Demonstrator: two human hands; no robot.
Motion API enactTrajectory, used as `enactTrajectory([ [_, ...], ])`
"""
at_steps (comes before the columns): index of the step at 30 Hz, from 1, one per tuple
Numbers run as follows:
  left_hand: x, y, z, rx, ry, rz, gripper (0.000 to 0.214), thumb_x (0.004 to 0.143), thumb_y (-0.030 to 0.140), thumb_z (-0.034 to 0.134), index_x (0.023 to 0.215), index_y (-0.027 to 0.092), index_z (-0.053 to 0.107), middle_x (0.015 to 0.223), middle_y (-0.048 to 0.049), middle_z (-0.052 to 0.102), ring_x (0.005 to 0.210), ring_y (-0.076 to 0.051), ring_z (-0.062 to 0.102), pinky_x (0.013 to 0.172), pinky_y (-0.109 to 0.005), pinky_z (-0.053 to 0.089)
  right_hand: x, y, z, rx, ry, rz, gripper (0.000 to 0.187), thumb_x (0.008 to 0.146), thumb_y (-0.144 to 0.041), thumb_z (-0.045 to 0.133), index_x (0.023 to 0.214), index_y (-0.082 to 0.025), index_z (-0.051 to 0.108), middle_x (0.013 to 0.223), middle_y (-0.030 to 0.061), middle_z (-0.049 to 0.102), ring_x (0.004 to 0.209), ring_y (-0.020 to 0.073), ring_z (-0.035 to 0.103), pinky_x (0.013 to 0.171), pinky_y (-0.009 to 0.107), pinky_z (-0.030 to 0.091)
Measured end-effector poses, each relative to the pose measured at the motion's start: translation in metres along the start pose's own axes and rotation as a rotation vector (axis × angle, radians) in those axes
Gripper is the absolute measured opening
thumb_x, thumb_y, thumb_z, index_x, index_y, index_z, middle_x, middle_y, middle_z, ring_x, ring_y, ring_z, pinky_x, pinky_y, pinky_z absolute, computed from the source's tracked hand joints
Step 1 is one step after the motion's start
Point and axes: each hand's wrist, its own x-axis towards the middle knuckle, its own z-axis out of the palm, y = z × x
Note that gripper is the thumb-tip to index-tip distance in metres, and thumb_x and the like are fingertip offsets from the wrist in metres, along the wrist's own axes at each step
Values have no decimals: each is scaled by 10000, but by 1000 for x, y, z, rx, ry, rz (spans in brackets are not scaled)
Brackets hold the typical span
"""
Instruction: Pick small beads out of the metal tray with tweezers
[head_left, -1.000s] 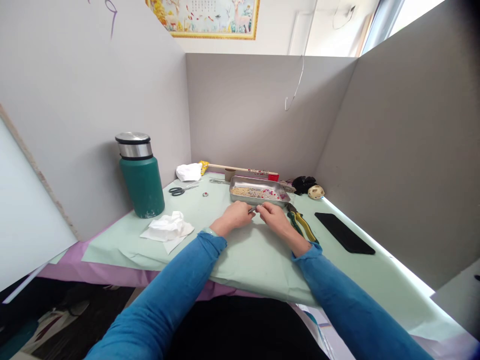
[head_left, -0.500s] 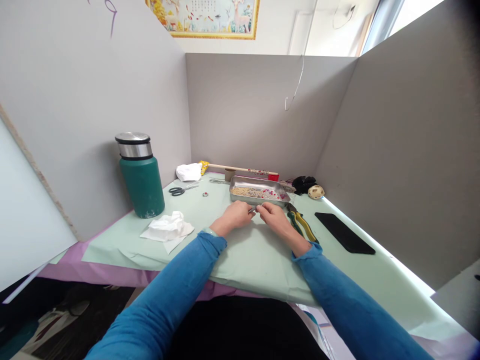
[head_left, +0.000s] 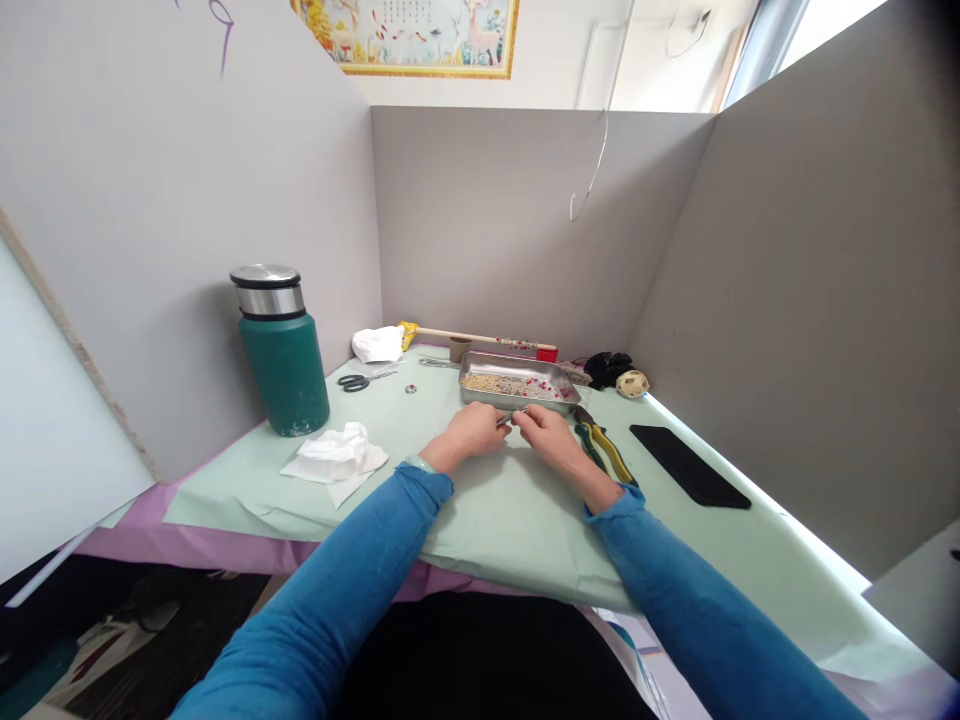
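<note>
My left hand (head_left: 474,430) is closed on a small, thin metallic piece (head_left: 505,418), too small to name. Its fingertips almost meet those of my right hand (head_left: 549,434), which are pinched together at the other end of the piece. What the right fingers hold, if anything, is hidden. Both hands are just in front of a shallow metal tray (head_left: 480,395). Small tan, grey and red bits, like beads, lie spread over the tray's bottom. Right of my right hand lie pliers (head_left: 611,455) with yellow and green handles.
On the left stand a green flask (head_left: 283,370) and a crumpled tissue (head_left: 341,455); scissors (head_left: 356,381) and a small ring-like piece (head_left: 410,389) lie behind. A black phone-like slab (head_left: 690,466) is at right. A wooden stick (head_left: 465,335) lies behind the tray. Grey partitions (head_left: 525,220) enclose the table.
</note>
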Motion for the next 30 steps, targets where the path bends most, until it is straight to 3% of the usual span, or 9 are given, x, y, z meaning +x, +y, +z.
enactTrajectory([
  [22, 1, -2, 4, 43, -32, 33, 325, 837, 377, 444, 896, 195, 706, 915, -101, 710, 858, -227, 635, 752, -292, 450, -1, 5, 1, -172, -14, -38, 301, 812, -410, 411, 596, -201, 403, 591, -7, 480, 600, 142, 427, 559, 269, 267],
  [30, 3, -3, 5, 33, -2, 37, 326, 845, 371, 443, 927, 197, 705, 900, -100, 710, 851, -223, 633, 731, -289, 449, -1, 4, -1, -16, -35, 4, 299, 795, -414, 445, 587, -205, 398, 537, -28, 451, 565, 130, 409, 551, 262, 287],
])
